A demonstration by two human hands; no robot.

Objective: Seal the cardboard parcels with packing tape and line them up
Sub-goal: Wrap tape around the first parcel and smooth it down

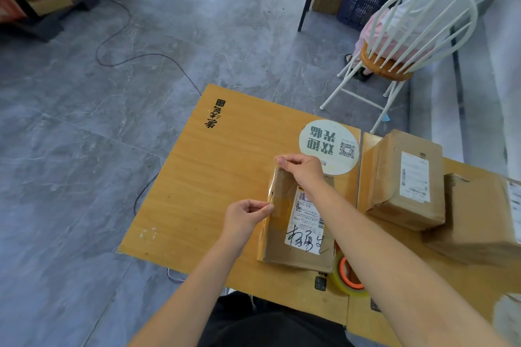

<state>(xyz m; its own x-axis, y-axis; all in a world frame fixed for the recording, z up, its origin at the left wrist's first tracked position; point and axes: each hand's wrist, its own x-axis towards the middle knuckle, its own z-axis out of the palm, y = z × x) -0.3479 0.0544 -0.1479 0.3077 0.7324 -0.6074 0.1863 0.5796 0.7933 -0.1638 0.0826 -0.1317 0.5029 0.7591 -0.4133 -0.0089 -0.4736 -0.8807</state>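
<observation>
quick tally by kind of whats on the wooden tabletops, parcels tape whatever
cardboard parcels: 3
packing tape roll: 1
clear tape strip: 1
round sticker: 1
total: 6
not counted: blurred pale thing at the right edge, too unclear to name

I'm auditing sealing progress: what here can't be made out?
Head view only.
Tape roll: largely hidden by the right forearm.
Rightmost parcel: cut off by the frame's right edge.
Label on the near parcel: print too small.
Clear tape pinched by left hand and right hand: transparent, extent unclear.
</observation>
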